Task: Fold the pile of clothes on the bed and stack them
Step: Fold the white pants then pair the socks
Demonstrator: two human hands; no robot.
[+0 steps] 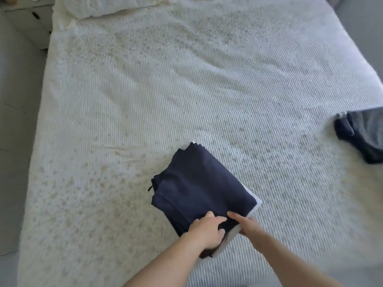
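Observation:
A folded navy garment lies on top of a folded white garment, forming a small stack near the front of the bed. My left hand grips the near edge of the navy garment, thumb on top. My right hand holds the near corner of the stack, thumb on the navy cloth and fingers under the white edge. At the bed's right edge lies a loose pile of dark navy and grey clothes, partly cut off by the frame.
A white pillow lies at the head of the bed. A white bedside cabinet stands beyond the bed's left side, with grey floor along it. White textured cover stretches across the bed's middle.

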